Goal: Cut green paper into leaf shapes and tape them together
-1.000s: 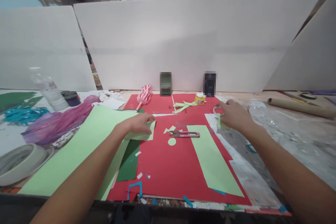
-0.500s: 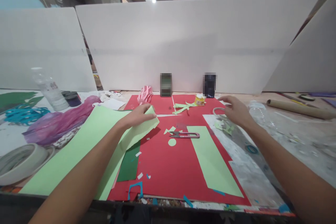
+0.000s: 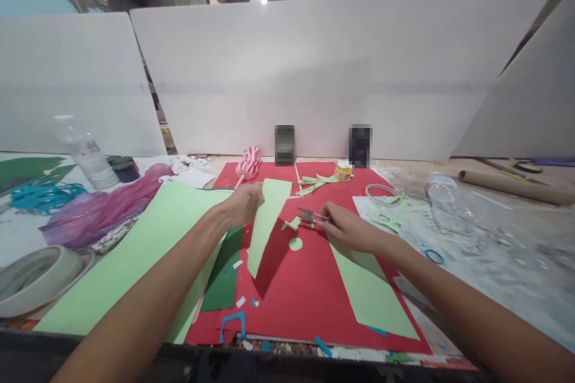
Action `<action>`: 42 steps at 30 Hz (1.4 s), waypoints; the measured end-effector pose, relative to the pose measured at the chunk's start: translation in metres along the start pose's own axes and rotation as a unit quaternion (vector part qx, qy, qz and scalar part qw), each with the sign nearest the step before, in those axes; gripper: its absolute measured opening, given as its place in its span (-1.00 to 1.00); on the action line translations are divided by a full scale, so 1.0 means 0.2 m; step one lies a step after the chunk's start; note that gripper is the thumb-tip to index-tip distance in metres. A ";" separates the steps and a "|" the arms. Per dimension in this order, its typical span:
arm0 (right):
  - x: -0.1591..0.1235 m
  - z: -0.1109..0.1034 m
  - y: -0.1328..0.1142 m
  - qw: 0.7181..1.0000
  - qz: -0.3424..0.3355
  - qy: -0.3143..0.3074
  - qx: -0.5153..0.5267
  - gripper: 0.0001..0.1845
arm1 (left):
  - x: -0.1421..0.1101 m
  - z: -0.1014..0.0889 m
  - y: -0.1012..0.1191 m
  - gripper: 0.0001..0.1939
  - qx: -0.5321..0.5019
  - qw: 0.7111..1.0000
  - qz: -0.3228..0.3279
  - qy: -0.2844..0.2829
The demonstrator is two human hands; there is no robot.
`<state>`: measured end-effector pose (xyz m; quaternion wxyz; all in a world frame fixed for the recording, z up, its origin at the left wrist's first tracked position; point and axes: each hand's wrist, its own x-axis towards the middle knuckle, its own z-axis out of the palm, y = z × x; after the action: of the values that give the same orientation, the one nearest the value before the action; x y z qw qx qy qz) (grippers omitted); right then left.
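My left hand [image 3: 245, 203] is closed on the edge of a light green paper piece [image 3: 269, 215], which hangs tilted above the red paper [image 3: 291, 299]. My right hand [image 3: 344, 224] grips a pair of thread snips [image 3: 312, 215], blades pointing left toward that piece but apart from it. Beneath the right hand lies a light green paper strip [image 3: 375, 293]. Small green scraps [image 3: 291, 224] and a green paper circle [image 3: 295, 244] rest on the red paper between my hands. Under my left forearm spreads a large light green sheet [image 3: 148, 239], beside a dark green piece [image 3: 224, 275].
A tape roll [image 3: 40, 278], pink plastic bag [image 3: 108, 215] and bottle [image 3: 85, 152] stand left. Toward the back are a pink paper bundle [image 3: 248, 163], a yellow tub [image 3: 343, 172] and two upright phones. A clear bottle [image 3: 444, 197] and cardboard tube [image 3: 512, 188] lie right.
My right hand has come left from beside the ring at the back right and taken up the snips. My left hand has moved slightly right, lifting the green piece off the large sheet.
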<state>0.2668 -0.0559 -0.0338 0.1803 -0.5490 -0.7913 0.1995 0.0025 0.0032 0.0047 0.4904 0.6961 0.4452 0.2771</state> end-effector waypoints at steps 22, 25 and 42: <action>0.10 -0.06 0.11 0.989 0.114 0.016 -0.095 -0.78 | -0.23 0.24 0.13 -0.73 0.474 0.830 0.205 -0.209; 0.11 -0.09 0.12 0.991 0.104 0.001 -0.079 -0.79 | -0.34 0.33 0.16 -0.65 0.507 0.812 0.194 -0.214; 0.03 -0.15 0.09 0.992 0.068 -0.088 -0.066 -0.95 | -0.20 0.37 0.04 -0.48 0.482 0.821 0.230 -0.200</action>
<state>0.2945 -0.0415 -0.0164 0.0598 -0.5926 -0.7764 0.2062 0.0477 -0.0664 -0.0135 0.0924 0.9659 0.2416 -0.0133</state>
